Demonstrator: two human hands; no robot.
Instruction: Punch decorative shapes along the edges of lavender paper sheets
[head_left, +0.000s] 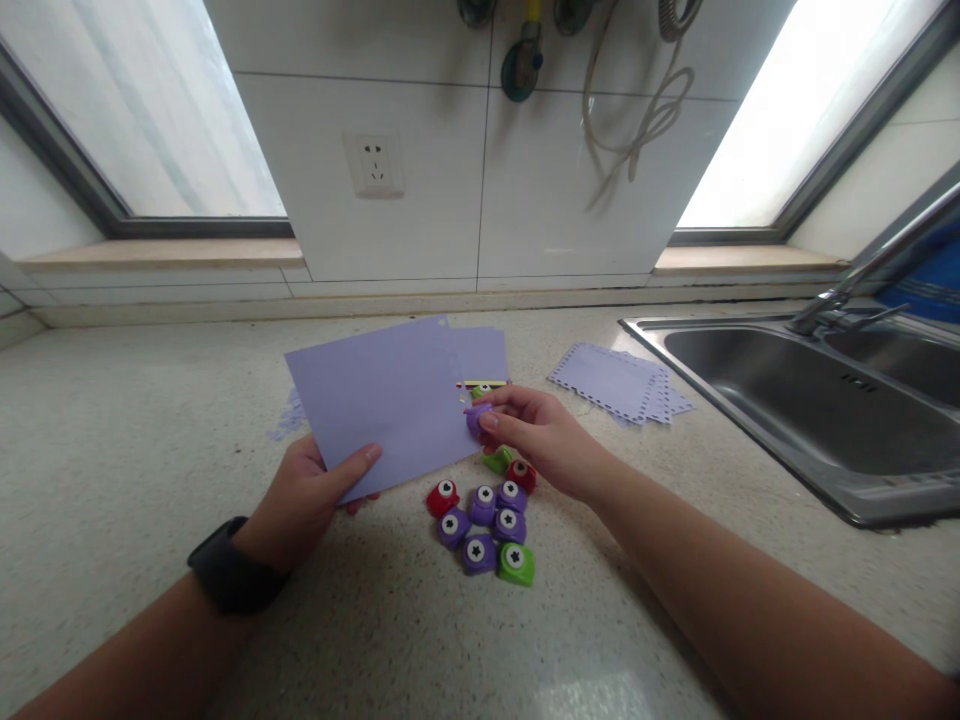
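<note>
My left hand [319, 480] grips a sheet of purple paper [382, 400] by its lower left corner, thumb on top, holding it tilted above the counter. Small punched holes show along the sheet's right edge. At that edge my right hand [536, 430] pinches a purple craft punch [478, 420]; its far side is hidden by the fingers. Below the hands several craft punches stand grouped, among them a red punch [442, 498], a purple punch [478, 553] and a green punch [516, 564], each with a white disc bearing a dark shape.
More purple paper [484, 350] lies behind the held sheet. Hole-edged purple sheets [607, 380] are stacked to the right, beside the steel sink [750, 400] and faucet [840, 295]. Small purple scraps [289, 415] lie at left. The wall with a socket [373, 163] rises behind the counter.
</note>
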